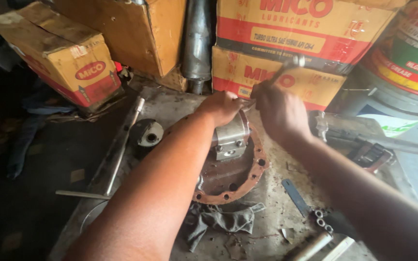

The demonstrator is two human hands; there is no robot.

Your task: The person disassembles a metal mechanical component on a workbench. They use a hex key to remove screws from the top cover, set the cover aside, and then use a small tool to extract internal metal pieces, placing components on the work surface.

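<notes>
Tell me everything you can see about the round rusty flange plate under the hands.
The round flange plate looks like rusty reddish-brown metal, with bolt holes around its rim. It lies flat on the dirty workbench. A grey metal block with two bolts sits on it. The left hand rests on that block. A dark rag lies by its near edge.

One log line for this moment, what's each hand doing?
left hand: on metal block | right hand: grips wrench | flanged housing: on bench

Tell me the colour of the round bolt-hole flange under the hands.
Rusty reddish-brown flange, seen best in the head view.
</notes>
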